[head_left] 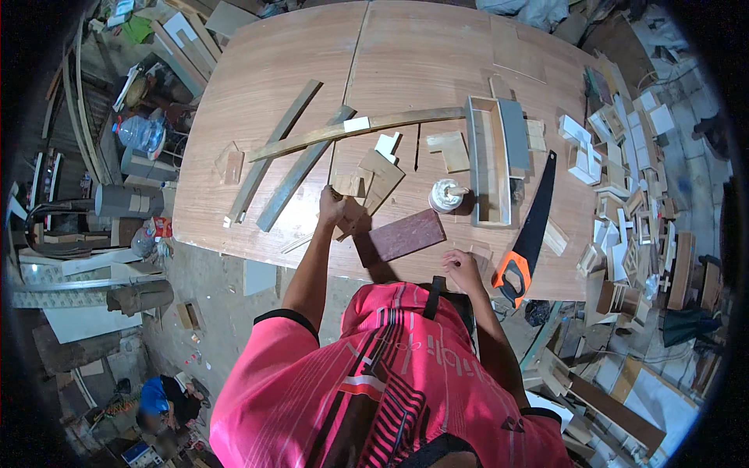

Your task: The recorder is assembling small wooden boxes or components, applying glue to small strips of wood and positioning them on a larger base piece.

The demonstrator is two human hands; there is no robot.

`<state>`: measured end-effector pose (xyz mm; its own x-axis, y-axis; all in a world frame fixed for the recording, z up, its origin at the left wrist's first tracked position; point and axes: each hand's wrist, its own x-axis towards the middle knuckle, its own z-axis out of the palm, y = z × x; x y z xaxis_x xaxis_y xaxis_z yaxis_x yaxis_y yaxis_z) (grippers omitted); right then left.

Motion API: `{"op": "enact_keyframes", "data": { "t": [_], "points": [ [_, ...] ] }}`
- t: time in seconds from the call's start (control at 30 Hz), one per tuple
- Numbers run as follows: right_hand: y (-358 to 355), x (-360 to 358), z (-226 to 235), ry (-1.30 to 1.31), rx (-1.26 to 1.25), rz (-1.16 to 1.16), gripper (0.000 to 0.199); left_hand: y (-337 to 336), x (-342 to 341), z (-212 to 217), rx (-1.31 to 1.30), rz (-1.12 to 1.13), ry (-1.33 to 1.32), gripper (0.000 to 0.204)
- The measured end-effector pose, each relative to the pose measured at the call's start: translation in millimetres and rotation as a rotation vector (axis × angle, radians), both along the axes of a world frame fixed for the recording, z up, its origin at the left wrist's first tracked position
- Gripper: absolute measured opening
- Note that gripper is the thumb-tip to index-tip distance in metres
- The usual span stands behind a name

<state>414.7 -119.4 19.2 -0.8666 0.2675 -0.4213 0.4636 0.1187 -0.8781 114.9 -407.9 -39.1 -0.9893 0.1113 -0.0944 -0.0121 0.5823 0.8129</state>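
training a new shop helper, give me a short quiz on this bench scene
1. True or false: the handsaw lies left of the white glue bottle.
2. Which hand touches the small wood pieces? A left hand B right hand
3. What dark reddish thing lies between the two hands?

Key: 1 false; 2 A; 3 the reddish board.

One head-worn fisheye view looks steeply down from well above the wooden worktable (437, 47), edges bending.
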Motion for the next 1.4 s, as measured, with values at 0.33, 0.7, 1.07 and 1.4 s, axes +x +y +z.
{"op": "enact_keyframes", "data": {
  "t": [0.33, 0.7, 1.07, 1.4],
  "points": [
    [-0.3, -32.3, -5.1, -0.040, 0.041, 0.103, 0.022, -19.3, -37.3, 21.7, -0.390, 0.078, 0.331, 0.048],
    [6.1, -51.4, 10.1, -0.036, 0.032, 0.156, 0.015, -87.6, -81.1, 24.6, -0.873, 0.084, -0.051, 0.051],
    [0.4, -76.2, 16.1, -0.148, 0.026, 0.253, 0.017, -99.2, -92.3, 29.0, -0.638, 0.031, -0.085, 0.044],
    [5.1, -58.9, 2.2, -0.099, 0.097, 0.315, 0.017, -193.2, -146.3, 25.1, -0.706, 0.282, -0.042, 0.064]
  ]
}}
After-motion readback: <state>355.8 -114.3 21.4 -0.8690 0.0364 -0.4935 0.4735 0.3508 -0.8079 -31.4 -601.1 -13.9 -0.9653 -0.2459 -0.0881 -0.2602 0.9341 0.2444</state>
